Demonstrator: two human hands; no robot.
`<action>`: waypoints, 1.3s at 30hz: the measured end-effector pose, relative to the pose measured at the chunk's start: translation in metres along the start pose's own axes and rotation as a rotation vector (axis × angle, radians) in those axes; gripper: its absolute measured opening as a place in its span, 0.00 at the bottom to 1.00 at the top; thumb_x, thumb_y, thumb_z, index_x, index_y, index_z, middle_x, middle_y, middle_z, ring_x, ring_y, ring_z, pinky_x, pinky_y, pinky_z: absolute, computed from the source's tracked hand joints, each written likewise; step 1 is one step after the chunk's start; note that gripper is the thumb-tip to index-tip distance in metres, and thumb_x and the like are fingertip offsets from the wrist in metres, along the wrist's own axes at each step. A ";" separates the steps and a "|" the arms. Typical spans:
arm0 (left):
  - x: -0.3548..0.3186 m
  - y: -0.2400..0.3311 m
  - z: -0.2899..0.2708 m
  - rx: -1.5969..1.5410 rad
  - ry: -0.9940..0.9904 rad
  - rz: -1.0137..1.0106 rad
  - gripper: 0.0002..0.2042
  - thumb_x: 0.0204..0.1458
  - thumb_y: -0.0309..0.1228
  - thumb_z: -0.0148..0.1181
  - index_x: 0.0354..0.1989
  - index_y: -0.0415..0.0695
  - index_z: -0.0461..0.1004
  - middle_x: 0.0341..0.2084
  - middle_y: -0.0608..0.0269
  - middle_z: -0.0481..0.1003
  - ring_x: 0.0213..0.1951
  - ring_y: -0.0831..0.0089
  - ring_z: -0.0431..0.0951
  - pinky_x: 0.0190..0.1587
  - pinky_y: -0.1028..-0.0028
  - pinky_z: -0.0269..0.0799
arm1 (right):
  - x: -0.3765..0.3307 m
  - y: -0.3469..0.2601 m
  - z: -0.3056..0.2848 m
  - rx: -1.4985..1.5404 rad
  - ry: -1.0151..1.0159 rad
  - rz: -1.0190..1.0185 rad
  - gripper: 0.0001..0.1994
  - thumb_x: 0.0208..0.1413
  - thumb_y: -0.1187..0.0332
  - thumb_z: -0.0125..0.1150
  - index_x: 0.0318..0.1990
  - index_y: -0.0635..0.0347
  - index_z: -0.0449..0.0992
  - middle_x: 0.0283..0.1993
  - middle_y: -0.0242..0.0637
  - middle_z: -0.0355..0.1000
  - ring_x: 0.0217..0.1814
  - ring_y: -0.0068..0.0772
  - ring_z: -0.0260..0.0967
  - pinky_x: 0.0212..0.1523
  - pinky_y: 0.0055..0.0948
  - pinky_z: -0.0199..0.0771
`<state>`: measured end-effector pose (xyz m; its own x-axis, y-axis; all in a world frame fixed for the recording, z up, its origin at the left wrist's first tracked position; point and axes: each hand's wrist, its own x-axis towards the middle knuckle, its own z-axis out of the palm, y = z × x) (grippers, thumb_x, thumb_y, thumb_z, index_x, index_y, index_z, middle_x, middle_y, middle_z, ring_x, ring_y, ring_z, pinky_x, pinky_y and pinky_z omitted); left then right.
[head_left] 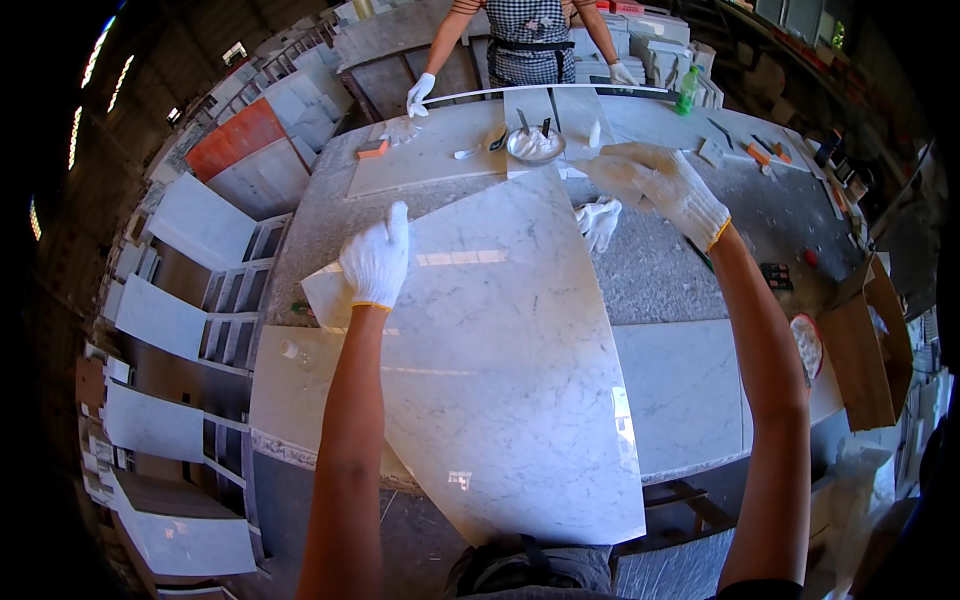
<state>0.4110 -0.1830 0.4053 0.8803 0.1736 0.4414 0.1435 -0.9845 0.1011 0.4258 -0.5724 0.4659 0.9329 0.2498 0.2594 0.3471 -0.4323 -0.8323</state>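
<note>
A white marble slab (500,350) with grey veins lies slantwise, its near corner reaching past the table's front edge close to my body. My left hand (377,258), in a white knit glove, is closed at the slab's upper left edge; one digit points up and the other fingertips are hidden. Beyond the slab's far right side, my gloved right hand (665,185) is raised with fingers apart and partly smeared by motion. Nothing shows in it. A loose white glove (598,222) lies on the table below that hand. Near the slab's far tip sits a metal bowl (536,146) of white paste with tools in it.
Across the table (660,270) a co-worker in a checked apron (530,45) rests gloved hands at a long thin strip (540,91). A green bottle (687,90), an orange block (372,149) and a cardboard box (868,345) stand around. Slabs (160,317) lean on racks at left.
</note>
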 end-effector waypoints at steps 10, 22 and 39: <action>-0.006 0.011 -0.012 -0.060 0.082 0.008 0.35 0.60 0.55 0.33 0.20 0.38 0.78 0.21 0.40 0.75 0.27 0.43 0.76 0.34 0.52 0.70 | 0.007 -0.007 0.008 -0.004 0.028 0.039 0.21 0.54 0.57 0.58 0.51 0.60 0.76 0.42 0.41 0.77 0.36 0.27 0.75 0.32 0.21 0.79; -0.003 0.008 -0.010 -0.095 0.020 -0.041 0.36 0.61 0.55 0.32 0.21 0.37 0.77 0.23 0.38 0.75 0.28 0.41 0.75 0.35 0.50 0.69 | 0.012 -0.015 0.004 -0.110 -0.005 -0.036 0.20 0.55 0.57 0.58 0.48 0.62 0.78 0.40 0.41 0.77 0.34 0.27 0.75 0.29 0.22 0.78; -0.003 0.007 -0.004 -0.082 0.123 0.001 0.34 0.60 0.54 0.35 0.16 0.37 0.77 0.18 0.41 0.74 0.22 0.45 0.76 0.30 0.54 0.70 | 0.019 -0.010 0.008 -0.081 0.027 -0.035 0.18 0.55 0.57 0.61 0.45 0.63 0.79 0.35 0.40 0.78 0.31 0.25 0.76 0.27 0.20 0.77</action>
<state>0.4070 -0.1900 0.4084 0.8175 0.1796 0.5472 0.1010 -0.9801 0.1708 0.4393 -0.5569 0.4752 0.9219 0.2434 0.3014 0.3852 -0.4925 -0.7804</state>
